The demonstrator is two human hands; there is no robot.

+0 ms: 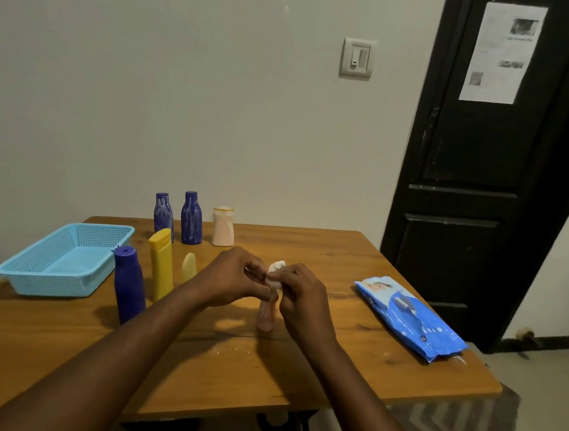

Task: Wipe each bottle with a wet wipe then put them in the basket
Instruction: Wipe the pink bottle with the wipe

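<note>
Over the middle of the worktop [341, 254], the left hand [233, 276] grips the upper part of a small pink bottle [265, 313]. The right hand [300, 299] has its fingers [288, 272] pinching a crumpled white wipe [276, 269] against the bottle's top. The cap is hidden, and whether the base touches the wood is unclear. To the left are the blue basket [46, 292], three blue bottles [129, 284], a yellow bottle [161, 266], a pale tube [189, 267] and a white-pink bottle [223, 227]. A wipes pack [408, 315] lies to the right.

Between the left hand [232, 279] and the basket [53, 286] stand a blue bottle [129, 284], a yellow bottle [161, 266] and a yellow tube [189, 267], close together. The table [228, 365] lies bare along its near edge and between the right hand [300, 299] and the wipes pack [408, 317].
</note>
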